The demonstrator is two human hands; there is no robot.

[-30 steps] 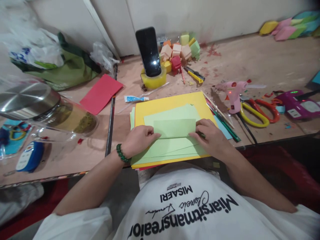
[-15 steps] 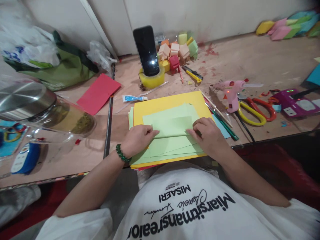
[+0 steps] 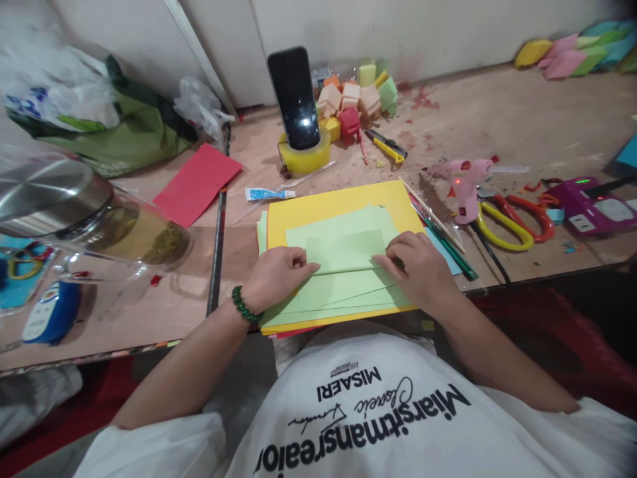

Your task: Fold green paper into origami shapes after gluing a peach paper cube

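Observation:
A folded piece of light green paper (image 3: pixel 346 251) lies between my hands, its fold edge running crosswise towards me. At its left end, the thumb and fingers of my left hand (image 3: pixel 279 275) pinch it. My right hand (image 3: pixel 413 265) grips the right end the same way, fingers curled. Beneath are larger light green sheets (image 3: pixel 343 295), lying askew on a yellow sheet (image 3: pixel 338 199). A red edge shows at the bottom of the stack. The fingertips partly hide the paper's two ends.
A phone (image 3: pixel 294 99) leans in a yellow tape roll (image 3: pixel 306 158). To the right lie a pink glue gun (image 3: pixel 466 189), scissors (image 3: pixel 507 226) and green pencils (image 3: pixel 450 252). On the left are a glass jug (image 3: pixel 144 232), red paper (image 3: pixel 196 182) and a small blue-and-white tube (image 3: pixel 269 194).
Both hands keep hold of the folded green paper in nearly the same place. The whole view has shifted very slightly.

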